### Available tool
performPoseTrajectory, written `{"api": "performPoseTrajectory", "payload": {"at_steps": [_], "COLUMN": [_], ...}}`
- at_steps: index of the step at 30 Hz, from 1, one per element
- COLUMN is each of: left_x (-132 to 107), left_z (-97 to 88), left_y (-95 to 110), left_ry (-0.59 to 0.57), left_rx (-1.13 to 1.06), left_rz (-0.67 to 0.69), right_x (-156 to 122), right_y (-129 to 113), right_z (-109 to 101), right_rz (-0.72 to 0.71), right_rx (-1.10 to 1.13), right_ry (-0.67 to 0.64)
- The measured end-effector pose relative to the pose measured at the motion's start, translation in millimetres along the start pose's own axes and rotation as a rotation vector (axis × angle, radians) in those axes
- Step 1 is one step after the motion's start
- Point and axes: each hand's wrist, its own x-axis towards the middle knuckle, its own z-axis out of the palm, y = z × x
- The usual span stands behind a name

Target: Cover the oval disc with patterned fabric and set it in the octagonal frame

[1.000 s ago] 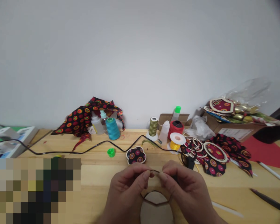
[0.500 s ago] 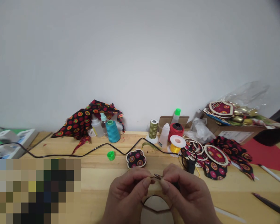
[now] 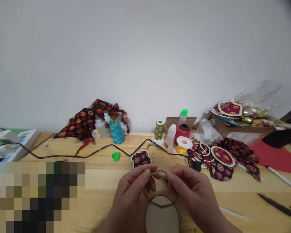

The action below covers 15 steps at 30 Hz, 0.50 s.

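Note:
My left hand (image 3: 137, 186) pinches one side of a thin, dark-edged, angular frame (image 3: 162, 205), with its thumb and forefinger together. Opposite it, my right hand (image 3: 188, 187) pinches the frame's other side near the top, and a small shiny bit shows by those fingertips. Whether the frame is wood or stiff cord I cannot tell. Its lower bend passes in front of a pale oval disc (image 3: 162, 216) lying below my hands. Just beyond my left fingers lies a flower-shaped piece (image 3: 141, 159) covered in dark patterned fabric with a pale rim.
A black cable (image 3: 87, 155) runs across the table. Behind it stand a teal thread cone (image 3: 117, 132), a glue bottle (image 3: 170, 136) and a yellow spool (image 3: 181, 149). Fabric-covered pieces (image 3: 221, 157) are piled at right, near scissors (image 3: 276, 205). A green cap (image 3: 115, 156) lies left of centre.
My left fingers have shifted along the frame and lifted slightly, and the gap between my fingertips is wider. The frame's lower bend has risen over the oval disc. The view has tilted slightly.

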Motion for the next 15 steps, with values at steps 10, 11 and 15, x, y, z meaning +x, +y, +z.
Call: {"api": "performPoseTrajectory", "payload": {"at_steps": [10,11,15], "left_x": [4.0,3.8,4.3], "left_z": [-0.8,-0.3,-1.7], "left_y": [1.2,1.8,1.3], "left_ry": [-0.028,-0.025,-0.033], "left_rx": [0.190,0.206,0.248], "left_rz": [-0.029,-0.032,-0.011], "right_x": [8.1,8.5,9.9], "right_y": [-8.8,-8.0,-5.3], "right_z": [-1.1,-1.3,-2.3], "right_rz": [0.195,0.196,0.168], "right_rx": [0.154,0.152,0.123], "right_ry": [0.105,0.108,0.111]}}
